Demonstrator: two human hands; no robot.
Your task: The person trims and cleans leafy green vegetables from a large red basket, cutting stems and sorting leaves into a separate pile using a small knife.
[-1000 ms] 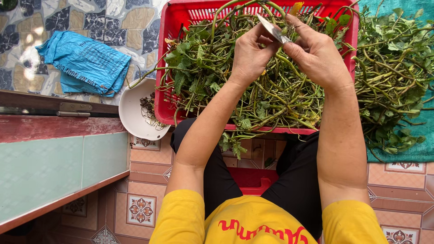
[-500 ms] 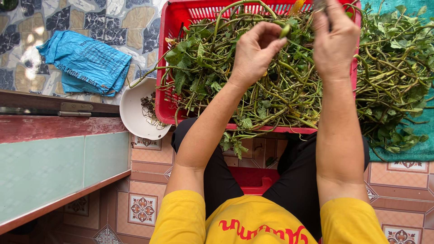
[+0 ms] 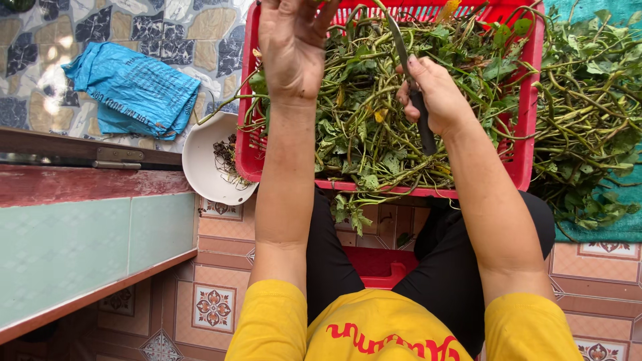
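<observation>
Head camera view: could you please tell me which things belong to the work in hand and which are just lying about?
In use:
- red plastic basket of leafy green stems
- dark-handled knife, in the right hand
- left hand, raised above the stems

Lying about:
- white bowl of scraps
- folded blue bag
- green stems piled on teal cloth

Patterned terracotta floor tiles (image 3: pixel 214 307), stone-mosaic paving (image 3: pixel 134 27), a pale green tiled ledge (image 3: pixel 80 247) in daylight
</observation>
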